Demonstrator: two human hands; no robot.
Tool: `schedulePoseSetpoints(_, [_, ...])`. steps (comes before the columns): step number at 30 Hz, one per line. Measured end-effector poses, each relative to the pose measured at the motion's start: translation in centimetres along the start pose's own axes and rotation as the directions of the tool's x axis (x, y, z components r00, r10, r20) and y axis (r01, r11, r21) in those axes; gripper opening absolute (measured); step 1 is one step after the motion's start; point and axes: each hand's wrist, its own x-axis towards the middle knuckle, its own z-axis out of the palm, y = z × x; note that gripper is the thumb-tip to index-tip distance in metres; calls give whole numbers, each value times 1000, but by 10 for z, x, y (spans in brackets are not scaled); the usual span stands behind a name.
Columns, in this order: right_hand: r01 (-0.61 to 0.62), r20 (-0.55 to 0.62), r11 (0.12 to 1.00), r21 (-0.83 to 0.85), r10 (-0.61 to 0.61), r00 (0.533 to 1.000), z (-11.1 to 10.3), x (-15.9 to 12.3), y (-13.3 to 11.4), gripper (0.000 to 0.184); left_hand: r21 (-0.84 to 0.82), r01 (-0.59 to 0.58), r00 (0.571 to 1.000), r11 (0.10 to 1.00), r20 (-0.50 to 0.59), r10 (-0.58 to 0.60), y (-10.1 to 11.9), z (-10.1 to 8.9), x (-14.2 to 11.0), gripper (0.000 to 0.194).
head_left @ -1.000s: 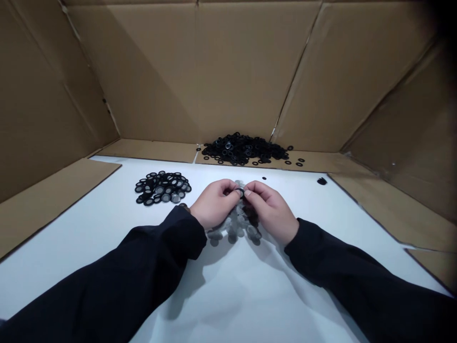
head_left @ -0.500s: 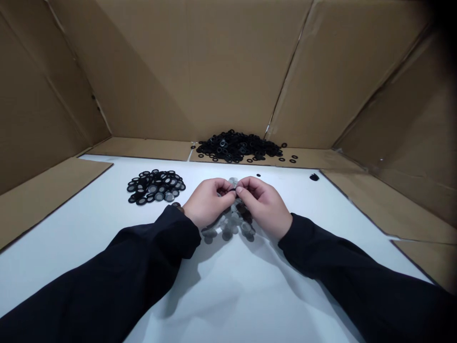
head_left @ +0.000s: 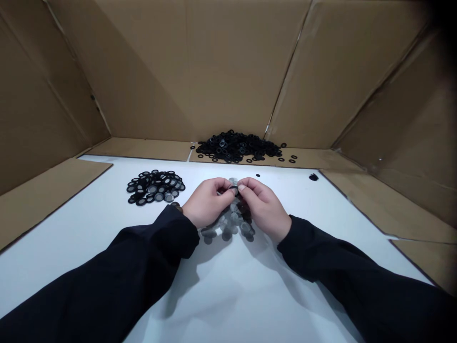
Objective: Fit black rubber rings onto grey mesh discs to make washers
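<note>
White tabletop [head_left: 228, 290] boxed in by brown cardboard walls [head_left: 178, 71] on my feed. Fingertips [head_left: 240, 187] of both hands are pinched tight on one small black rubber ring [head_left: 233, 190], left hand [head_left: 206, 202] and right hand [head_left: 263, 205] just above a loose spread of grey mesh discs [head_left: 232, 221]. Black-rimmed mesh discs [head_left: 155, 186] sit left, loose black rings [head_left: 237, 146] heaped behind.

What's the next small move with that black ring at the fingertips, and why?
Probably keep working the black ring around the grey disc edge before setting it down. The left hand and right hand both pinch it, and the ringed discs in the nearby pile look fully rimmed.
</note>
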Motion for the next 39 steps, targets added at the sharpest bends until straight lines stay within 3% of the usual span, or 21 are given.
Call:
schedulePoseSetpoints(7, [-82,27,989,122,79,996,2,3,-4,27,-32,-7,999,999,-31,6,-3,0,2,15])
schedulePoseSetpoints(17, [-35,24,996,78,33,999,1,3,-3,32,-65,-28,993,998,-119,20,-6,1,4,19])
schedulePoseSetpoints(26, [48,-1,998,-37,-49,999,-4,3,4,25,4,29,998,1000,-63,-29,-4,1,3,13])
schedulePoseSetpoints(34, [168,15,936,-309,-172,985,-8,1,5,16,62,-25,996,998,-85,30,-3,0,3,11])
schedulePoseSetpoints(39, [185,43,929,-321,-181,983,-8,1,4,14,31,-43,996,999,-77,45,-6,0,4,12])
